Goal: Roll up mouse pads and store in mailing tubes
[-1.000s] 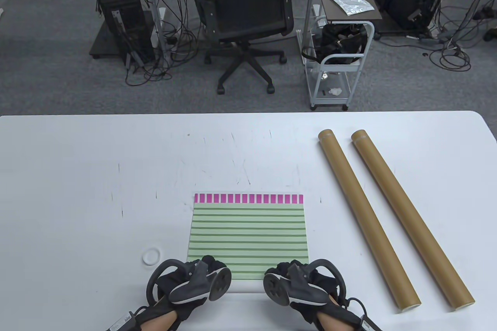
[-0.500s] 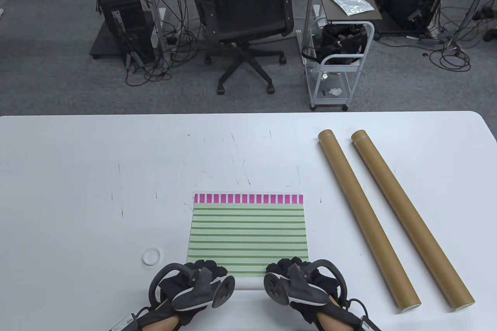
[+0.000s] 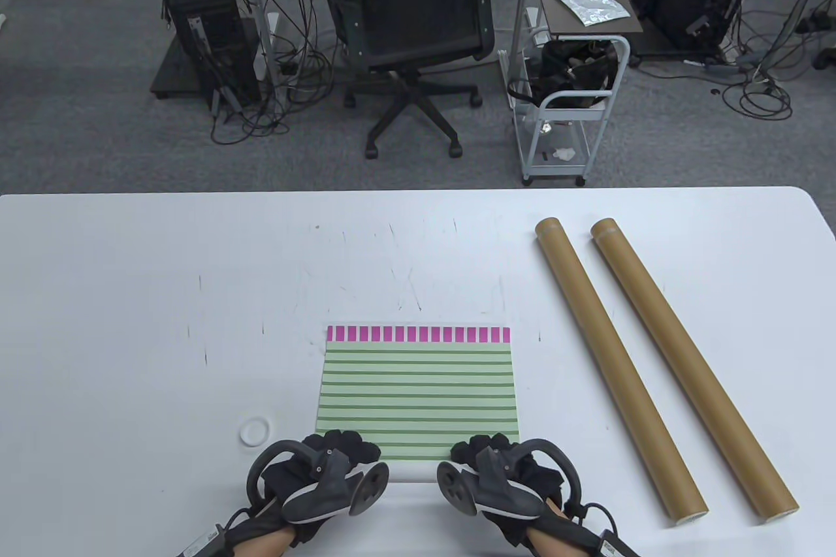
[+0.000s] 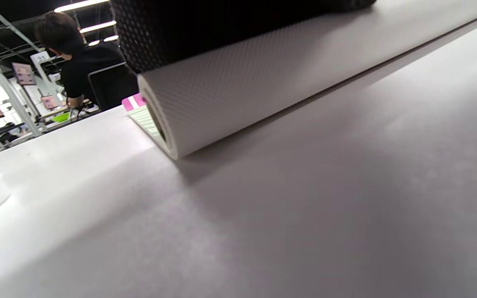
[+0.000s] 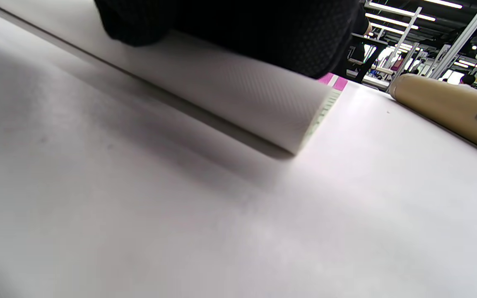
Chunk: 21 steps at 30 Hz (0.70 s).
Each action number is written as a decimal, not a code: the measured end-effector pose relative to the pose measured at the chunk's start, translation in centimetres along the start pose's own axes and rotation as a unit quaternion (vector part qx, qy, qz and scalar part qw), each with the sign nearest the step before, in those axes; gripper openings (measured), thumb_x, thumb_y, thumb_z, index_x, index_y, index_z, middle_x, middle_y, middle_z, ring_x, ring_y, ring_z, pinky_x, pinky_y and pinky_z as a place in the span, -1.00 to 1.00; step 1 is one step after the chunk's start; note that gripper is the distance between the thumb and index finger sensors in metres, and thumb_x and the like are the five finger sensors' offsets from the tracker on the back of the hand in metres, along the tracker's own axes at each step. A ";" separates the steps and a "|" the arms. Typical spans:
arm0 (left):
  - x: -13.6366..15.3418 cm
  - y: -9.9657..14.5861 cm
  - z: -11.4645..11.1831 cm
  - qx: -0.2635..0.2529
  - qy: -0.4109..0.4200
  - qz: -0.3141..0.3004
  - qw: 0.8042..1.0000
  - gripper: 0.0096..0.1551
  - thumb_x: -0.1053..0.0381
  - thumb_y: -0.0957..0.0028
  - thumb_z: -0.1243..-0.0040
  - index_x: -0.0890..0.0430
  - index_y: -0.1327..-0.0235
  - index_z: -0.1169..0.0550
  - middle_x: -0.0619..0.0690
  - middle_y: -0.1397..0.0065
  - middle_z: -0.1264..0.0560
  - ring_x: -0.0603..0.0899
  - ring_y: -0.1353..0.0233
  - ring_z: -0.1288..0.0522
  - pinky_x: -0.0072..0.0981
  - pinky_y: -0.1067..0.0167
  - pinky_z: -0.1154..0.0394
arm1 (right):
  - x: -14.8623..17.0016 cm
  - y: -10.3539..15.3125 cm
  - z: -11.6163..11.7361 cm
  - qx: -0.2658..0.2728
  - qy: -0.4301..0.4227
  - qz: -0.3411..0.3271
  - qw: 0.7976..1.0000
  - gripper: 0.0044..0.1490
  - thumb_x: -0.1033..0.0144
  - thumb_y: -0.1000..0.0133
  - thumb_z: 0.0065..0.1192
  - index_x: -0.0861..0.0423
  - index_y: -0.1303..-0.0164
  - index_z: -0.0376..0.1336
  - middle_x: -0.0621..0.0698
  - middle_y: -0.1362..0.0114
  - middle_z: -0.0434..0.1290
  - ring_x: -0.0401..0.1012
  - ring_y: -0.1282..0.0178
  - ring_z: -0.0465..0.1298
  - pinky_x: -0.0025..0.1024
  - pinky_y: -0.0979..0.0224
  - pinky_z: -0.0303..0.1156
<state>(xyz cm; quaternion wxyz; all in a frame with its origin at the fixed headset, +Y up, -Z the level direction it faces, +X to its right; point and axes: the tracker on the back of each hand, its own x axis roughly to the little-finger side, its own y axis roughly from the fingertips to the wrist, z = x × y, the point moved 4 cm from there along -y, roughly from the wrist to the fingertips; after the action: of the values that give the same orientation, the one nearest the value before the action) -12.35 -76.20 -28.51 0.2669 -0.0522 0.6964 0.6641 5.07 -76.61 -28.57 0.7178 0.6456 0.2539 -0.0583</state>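
Observation:
A green-striped mouse pad (image 3: 417, 387) with a pink far border lies near the table's front edge. Its near end is curled into a roll with the white underside out (image 3: 413, 472). My left hand (image 3: 339, 449) presses on the roll's left end and my right hand (image 3: 486, 450) on its right end. In the left wrist view the roll (image 4: 238, 87) shows its spiral end under my gloved fingers (image 4: 205, 25). In the right wrist view the roll (image 5: 238, 95) lies under my fingers (image 5: 242, 29). Two brown mailing tubes (image 3: 617, 364) (image 3: 692, 367) lie side by side to the right.
A small white ring-shaped cap (image 3: 255, 431) lies left of the pad. One tube (image 5: 449, 111) shows close by in the right wrist view. Beyond the table's far edge stand an office chair (image 3: 411, 28) and a small cart (image 3: 568, 93).
The roll has advanced a little away from me over the pad, covering one more stripe. Both hands moved forward with it.

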 end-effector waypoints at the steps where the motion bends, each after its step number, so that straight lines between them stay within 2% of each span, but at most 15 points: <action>1: 0.1 0.1 -0.1 0.004 0.008 -0.004 1.000 -0.42 -0.26 0.12 0.00 -0.25 -0.22 -0.44 -0.24 -0.31 -0.53 -0.04 -0.29 -0.60 -0.32 -0.30 -0.58 | 0.0 0.0 0.0 -0.002 0.001 -0.001 1.000 -0.35 0.24 -0.04 0.05 -0.08 -0.40 0.13 -0.04 -0.43 0.35 -0.06 -0.29 0.46 -0.22 -0.34 0.44; 4: 0.4 -0.1 -0.3 0.017 0.037 0.003 0.999 -0.42 -0.23 0.12 -0.07 -0.23 -0.24 -0.44 -0.22 -0.32 -0.53 -0.02 -0.31 -0.59 -0.29 -0.31 -0.57 | 0.1 -0.2 0.1 -0.013 -0.006 0.000 1.000 -0.35 0.24 -0.04 0.02 -0.07 -0.41 0.12 -0.03 -0.45 0.34 -0.05 -0.31 0.45 -0.21 -0.35 0.43; 6: 0.4 -0.4 -0.5 0.029 0.029 0.005 0.999 -0.42 -0.22 0.11 -0.04 -0.22 -0.24 -0.43 -0.22 -0.32 -0.52 -0.03 -0.30 -0.59 -0.29 -0.31 -0.57 | 0.2 -0.1 0.2 -0.012 -0.008 0.000 1.000 -0.34 0.22 -0.04 0.01 -0.07 -0.42 0.12 -0.03 -0.45 0.34 -0.06 -0.31 0.45 -0.22 -0.36 0.42; 9: 0.5 -0.7 -0.5 0.036 0.039 0.004 0.999 -0.43 -0.22 0.11 -0.02 -0.22 -0.23 -0.44 -0.23 -0.30 -0.54 -0.04 -0.27 -0.60 -0.32 -0.28 -0.58 | 0.5 0.0 0.1 -0.012 -0.020 -0.002 1.000 -0.21 0.01 0.05 0.15 -0.07 -0.43 0.11 -0.03 -0.46 0.33 -0.06 -0.32 0.45 -0.22 -0.37 0.41; 10: 0.5 -0.7 -0.5 0.041 0.042 0.000 0.998 -0.43 -0.21 0.12 -0.03 -0.21 -0.21 -0.45 -0.23 -0.28 -0.55 -0.04 -0.26 -0.61 -0.32 -0.27 -0.59 | 0.5 0.0 0.0 0.000 -0.016 0.001 1.000 -0.29 0.08 0.04 0.16 -0.11 -0.37 0.15 -0.08 -0.40 0.39 -0.10 -0.26 0.49 -0.27 -0.32 0.45; 14: 0.3 -0.4 -0.4 0.067 0.058 -0.026 0.996 -0.48 -0.14 0.13 -0.03 -0.22 -0.15 -0.53 -0.21 -0.21 -0.61 -0.02 -0.19 -0.66 -0.32 -0.18 -0.63 | 0.3 0.2 -0.1 -0.015 -0.043 -0.025 0.999 -0.33 0.08 0.06 0.18 -0.12 -0.32 0.22 -0.10 -0.34 0.45 -0.13 -0.21 0.53 -0.30 -0.27 0.49; 19: 0.8 -0.8 -0.6 0.078 0.077 -0.008 0.994 -0.50 -0.11 0.12 -0.02 -0.28 -0.11 -0.56 -0.23 -0.20 -0.61 -0.02 -0.19 -0.64 -0.32 -0.20 -0.61 | 0.6 0.2 -0.1 -0.008 -0.050 -0.028 0.998 -0.35 0.10 0.03 0.12 -0.12 -0.34 0.23 -0.10 -0.35 0.45 -0.12 -0.24 0.53 -0.28 -0.28 0.49; 21: 0.9 -1.0 -0.7 0.086 0.081 -0.003 0.993 -0.51 -0.11 0.11 -0.01 -0.29 -0.11 -0.56 -0.24 -0.20 -0.60 -0.03 -0.20 -0.63 -0.31 -0.22 -0.61 | 0.8 0.5 -0.5 0.015 -0.044 -0.021 0.999 -0.34 0.09 0.04 0.12 -0.12 -0.34 0.23 -0.09 -0.38 0.44 -0.11 -0.27 0.51 -0.22 -0.29 0.48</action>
<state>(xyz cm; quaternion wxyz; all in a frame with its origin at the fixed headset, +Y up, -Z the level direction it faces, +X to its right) -12.90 -76.72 -29.86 0.2150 -0.0849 0.7699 0.5949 5.86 -75.88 -28.48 0.7175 0.6474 0.2345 -0.1056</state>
